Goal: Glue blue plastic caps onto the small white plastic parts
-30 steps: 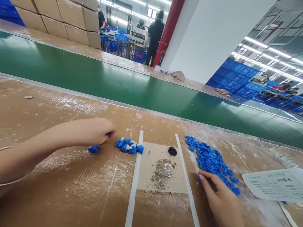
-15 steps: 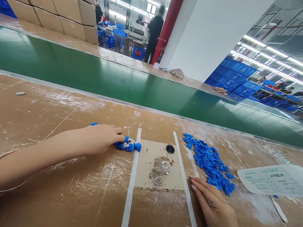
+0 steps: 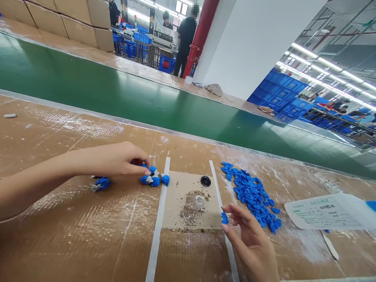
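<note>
My left hand reaches over a small group of blue rose-like pieces with grey parts, left of the tape. Its thumb and fingers close around one of them, partly hidden. My right hand pinches a thin blue petal-like piece between thumb and fingertips, just over the right tape strip. Between the strips lies a beige board, bearing a small clear round dish in a wet-looking patch and a black round cap.
A heap of blue petal-like pieces lies to the right. Beyond it are a white bottle with a printed label and a white stick. Another blue piece sits below my left forearm. A green conveyor belt runs behind.
My right hand has risen slightly and turned, and the blue petal-like piece in its fingertips now shows. My left forearm has shifted upward, uncovering a blue piece below it. The view has shifted slightly.
</note>
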